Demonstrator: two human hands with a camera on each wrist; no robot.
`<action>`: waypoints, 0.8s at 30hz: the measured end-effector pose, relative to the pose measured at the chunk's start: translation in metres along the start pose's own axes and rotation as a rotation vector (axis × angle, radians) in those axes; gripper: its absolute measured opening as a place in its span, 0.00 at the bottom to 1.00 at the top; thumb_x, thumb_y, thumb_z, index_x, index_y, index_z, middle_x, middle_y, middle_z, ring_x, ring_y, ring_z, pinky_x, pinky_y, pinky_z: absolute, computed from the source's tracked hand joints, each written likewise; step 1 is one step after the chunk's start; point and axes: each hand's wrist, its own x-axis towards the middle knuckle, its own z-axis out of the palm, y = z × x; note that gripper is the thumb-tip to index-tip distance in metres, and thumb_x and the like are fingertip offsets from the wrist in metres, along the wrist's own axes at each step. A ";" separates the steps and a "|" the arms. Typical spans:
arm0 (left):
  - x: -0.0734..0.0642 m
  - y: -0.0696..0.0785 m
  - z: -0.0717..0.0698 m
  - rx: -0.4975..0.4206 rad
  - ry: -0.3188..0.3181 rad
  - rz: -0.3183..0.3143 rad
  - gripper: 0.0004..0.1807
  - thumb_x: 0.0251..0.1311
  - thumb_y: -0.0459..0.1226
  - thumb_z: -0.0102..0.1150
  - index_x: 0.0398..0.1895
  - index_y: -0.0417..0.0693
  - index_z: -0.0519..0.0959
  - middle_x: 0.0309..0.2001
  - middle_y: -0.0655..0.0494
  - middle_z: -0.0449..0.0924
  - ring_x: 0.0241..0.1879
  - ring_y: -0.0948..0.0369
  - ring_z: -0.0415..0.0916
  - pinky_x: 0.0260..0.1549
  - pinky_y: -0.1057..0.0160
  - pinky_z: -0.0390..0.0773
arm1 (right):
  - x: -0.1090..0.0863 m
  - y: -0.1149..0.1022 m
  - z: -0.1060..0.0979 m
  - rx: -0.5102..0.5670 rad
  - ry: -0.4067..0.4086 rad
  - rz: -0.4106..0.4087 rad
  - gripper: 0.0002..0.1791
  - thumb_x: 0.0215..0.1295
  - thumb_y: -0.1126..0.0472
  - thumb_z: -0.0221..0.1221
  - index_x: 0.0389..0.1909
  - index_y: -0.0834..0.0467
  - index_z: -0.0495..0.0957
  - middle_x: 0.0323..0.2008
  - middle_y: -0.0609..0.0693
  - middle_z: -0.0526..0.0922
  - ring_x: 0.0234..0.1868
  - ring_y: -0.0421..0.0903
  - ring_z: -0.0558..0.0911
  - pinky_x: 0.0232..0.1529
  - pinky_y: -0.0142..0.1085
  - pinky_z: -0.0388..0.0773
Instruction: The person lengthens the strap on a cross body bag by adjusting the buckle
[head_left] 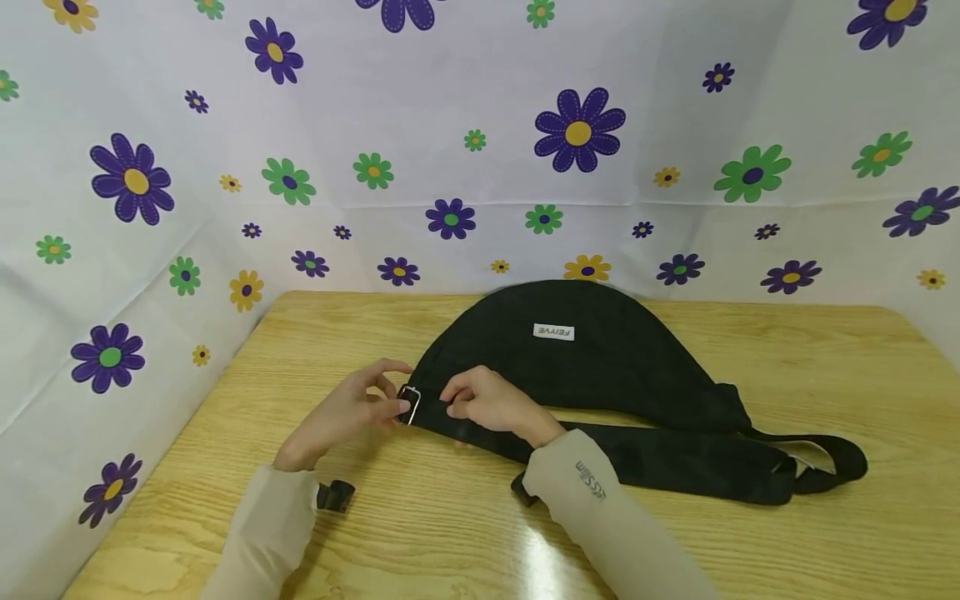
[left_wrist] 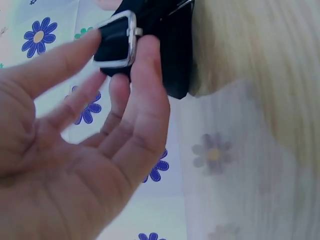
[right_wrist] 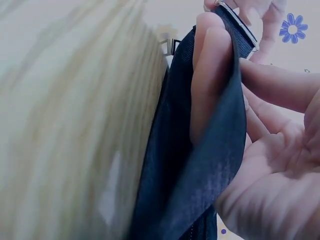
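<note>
A black half-moon shoulder bag (head_left: 600,367) lies on the table, its white label upside down in the head view. Along its near side runs a wide black strap (head_left: 675,462). At the strap's left end my left hand (head_left: 348,412) pinches a silver metal buckle (left_wrist: 132,37) between thumb and fingers, with black fabric showing inside the frame. Just right of the buckle, my right hand (head_left: 495,404) grips the strap. In the right wrist view, fingers (right_wrist: 212,75) lie against one face of the black fabric and the thumb is on the other side.
The light wooden table (head_left: 420,533) ends at a white flower-printed cloth (head_left: 480,100) at the back and left. At the right, a narrower strap loop (head_left: 851,458) curves out from the bag. A small black piece (head_left: 337,497) shows beside the left sleeve.
</note>
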 end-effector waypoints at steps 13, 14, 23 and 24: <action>0.002 -0.003 -0.001 0.128 -0.021 0.147 0.30 0.56 0.17 0.62 0.64 0.36 0.75 0.39 0.47 0.75 0.37 0.53 0.75 0.37 0.64 0.78 | 0.002 0.006 -0.006 0.272 -0.048 0.030 0.15 0.72 0.75 0.53 0.56 0.73 0.76 0.41 0.61 0.79 0.29 0.52 0.87 0.44 0.43 0.84; 0.002 -0.003 -0.001 0.141 -0.007 0.151 0.30 0.55 0.17 0.64 0.63 0.36 0.76 0.38 0.48 0.75 0.36 0.53 0.75 0.37 0.64 0.78 | 0.003 0.006 -0.007 0.275 -0.050 0.026 0.14 0.72 0.74 0.53 0.56 0.73 0.76 0.40 0.60 0.79 0.29 0.51 0.86 0.46 0.42 0.83; 0.005 -0.005 0.003 0.180 0.034 0.258 0.28 0.54 0.21 0.70 0.61 0.29 0.76 0.34 0.52 0.73 0.34 0.58 0.72 0.36 0.67 0.79 | 0.001 0.009 -0.007 0.261 -0.029 -0.006 0.12 0.70 0.74 0.56 0.52 0.72 0.78 0.33 0.56 0.79 0.37 0.47 0.83 0.51 0.43 0.80; 0.006 -0.005 0.004 0.192 0.043 0.275 0.28 0.54 0.21 0.71 0.61 0.29 0.77 0.34 0.52 0.72 0.34 0.57 0.71 0.37 0.66 0.80 | 0.001 0.010 -0.008 0.247 -0.021 -0.015 0.12 0.70 0.73 0.56 0.52 0.72 0.79 0.33 0.55 0.80 0.39 0.48 0.82 0.54 0.44 0.78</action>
